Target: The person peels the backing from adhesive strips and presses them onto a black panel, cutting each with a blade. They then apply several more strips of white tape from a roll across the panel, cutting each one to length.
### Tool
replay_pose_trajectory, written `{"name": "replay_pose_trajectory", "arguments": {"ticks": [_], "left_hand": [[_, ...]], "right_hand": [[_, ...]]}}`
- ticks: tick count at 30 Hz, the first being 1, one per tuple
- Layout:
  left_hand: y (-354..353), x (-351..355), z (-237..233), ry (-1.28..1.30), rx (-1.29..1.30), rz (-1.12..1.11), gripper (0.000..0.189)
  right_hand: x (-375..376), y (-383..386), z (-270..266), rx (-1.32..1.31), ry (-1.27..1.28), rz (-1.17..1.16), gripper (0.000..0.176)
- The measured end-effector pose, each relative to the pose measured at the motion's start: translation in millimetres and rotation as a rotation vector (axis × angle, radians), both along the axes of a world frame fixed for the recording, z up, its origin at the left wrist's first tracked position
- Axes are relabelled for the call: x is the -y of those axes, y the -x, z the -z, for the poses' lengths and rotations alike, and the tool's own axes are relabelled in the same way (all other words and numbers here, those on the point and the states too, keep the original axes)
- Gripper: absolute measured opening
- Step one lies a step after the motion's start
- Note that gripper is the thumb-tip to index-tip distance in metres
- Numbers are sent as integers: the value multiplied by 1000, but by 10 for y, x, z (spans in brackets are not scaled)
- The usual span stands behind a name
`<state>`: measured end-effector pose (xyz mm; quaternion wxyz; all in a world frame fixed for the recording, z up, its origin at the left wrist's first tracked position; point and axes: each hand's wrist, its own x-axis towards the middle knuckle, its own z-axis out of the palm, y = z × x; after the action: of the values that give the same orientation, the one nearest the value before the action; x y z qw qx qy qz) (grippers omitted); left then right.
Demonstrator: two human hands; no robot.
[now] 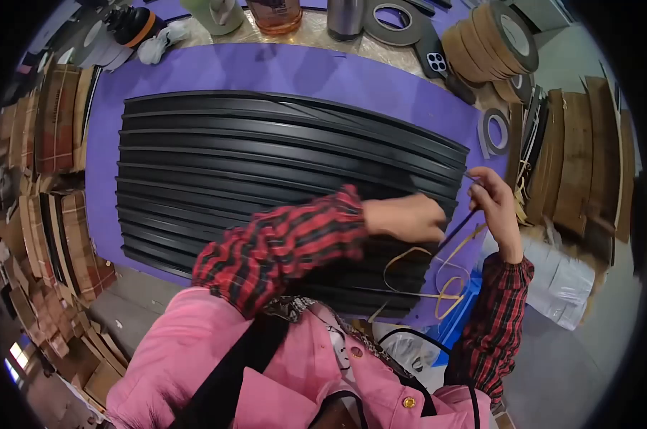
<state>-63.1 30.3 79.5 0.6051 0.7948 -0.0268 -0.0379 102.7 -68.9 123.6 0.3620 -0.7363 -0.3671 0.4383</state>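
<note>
Long black ribbed strips [287, 154] lie side by side across the purple table surface [216, 68]. My left hand [409, 218] is over their right part, fingers curled down and slightly blurred; what it holds, if anything, is hidden. At the strips' right ends, my right hand [496, 211] is closed, thumb and fingers pinching a thin dark strip [456, 232] that slants down to the left. A narrow yellowish ribbon [448, 294] hangs in loose loops below both hands, over the ends of the black strips.
Rolls of brown tape [491, 43], a grey tape roll [495, 132], a phone [432, 53] and a metal tumbler [345, 21] stand or lie along the far edge. Cardboard-wrapped bundles [55, 118] flank the table. A blue bin [459, 311] sits below the near right edge.
</note>
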Motion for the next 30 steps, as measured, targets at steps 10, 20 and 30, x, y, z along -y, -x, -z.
{"name": "replay_pose_trajectory", "arguments": {"ticks": [10, 20, 30], "left_hand": [[2042, -2522, 1045, -737, -139, -920, 15], [2040, -2484, 991, -270, -215, -987, 12], [2099, -2526, 1035, -290, -237, -977, 10]], "right_hand": [[-55, -429, 974, 387, -64, 382, 11], [-153, -743, 1247, 239, 33, 506, 11], [-138, -750, 1300, 294, 16, 458, 7]]}}
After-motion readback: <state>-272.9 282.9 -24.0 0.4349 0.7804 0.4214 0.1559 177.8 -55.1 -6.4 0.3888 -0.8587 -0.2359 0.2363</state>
